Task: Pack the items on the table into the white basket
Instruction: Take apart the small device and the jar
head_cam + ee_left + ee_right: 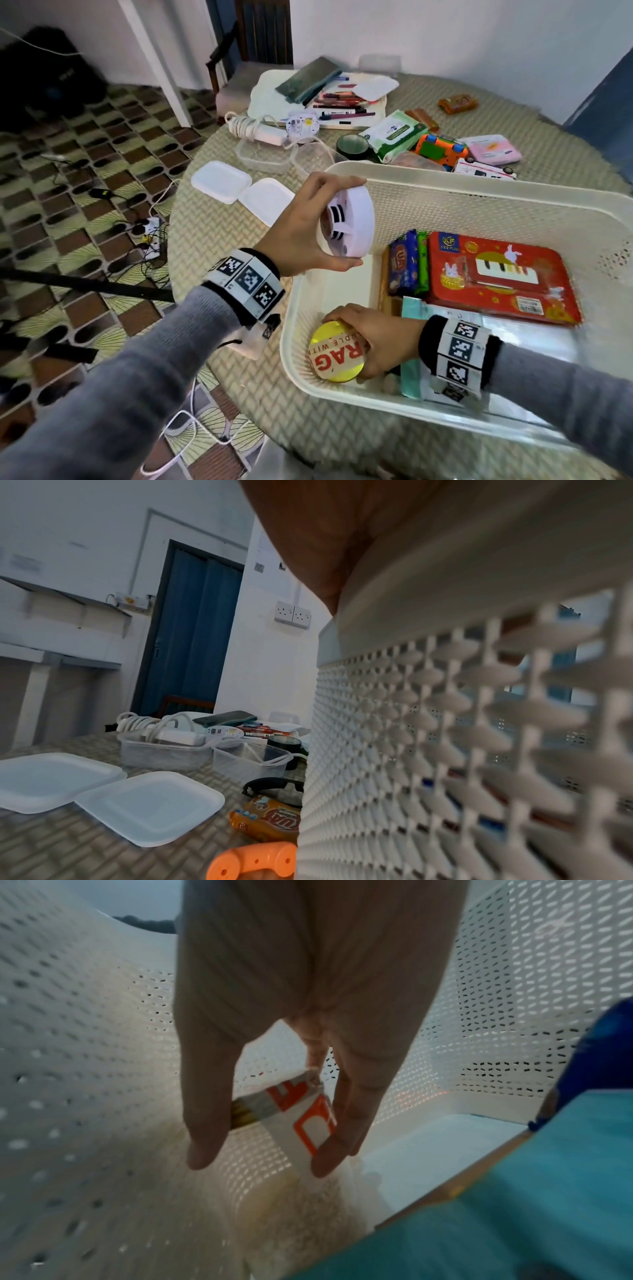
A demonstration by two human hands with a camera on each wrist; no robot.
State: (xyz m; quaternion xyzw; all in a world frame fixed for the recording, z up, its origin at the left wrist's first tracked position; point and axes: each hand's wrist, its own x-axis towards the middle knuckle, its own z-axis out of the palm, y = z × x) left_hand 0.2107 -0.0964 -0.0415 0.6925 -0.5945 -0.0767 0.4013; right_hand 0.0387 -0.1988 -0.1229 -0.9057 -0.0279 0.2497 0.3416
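A round white plastic disc-shaped device with black stripes [346,222] is held on edge by the left hand [301,229], thumb below and fingers [334,181] curled over the top, just above the near-left corner of the white perforated plastic basket [479,186]. It is probably kept tilted and raised so that it can be slotted upright into the free strip along the basket's left wall.

The round gold tin crossed by a red-lettered tape strip [337,353] is gripped by the right hand [383,339] low inside the basket's near-left corner, its fingers [205,1123] wrapped round the rim. The corner seems to be chosen because the rest of the floor is taken by a red rectangular tin with a rabbit and piano picture [500,274], blue and green snack packets [409,262] and a teal box [412,346].

Only the head view shows both hands and the packed contents together, and the things left on the woven-patterned desk [212,240]. The left wrist view shows nothing of the disc but the basket's lattice wall [445,723] from outside, with white square lids [147,804], an orange snack packet [267,823] and an orange plastic toy part [253,861] beside it. In the right wrist view the tin [291,1110] is seen close, pinched between thumb and fingers above the basket floor; whether it touches the floor cannot be told.
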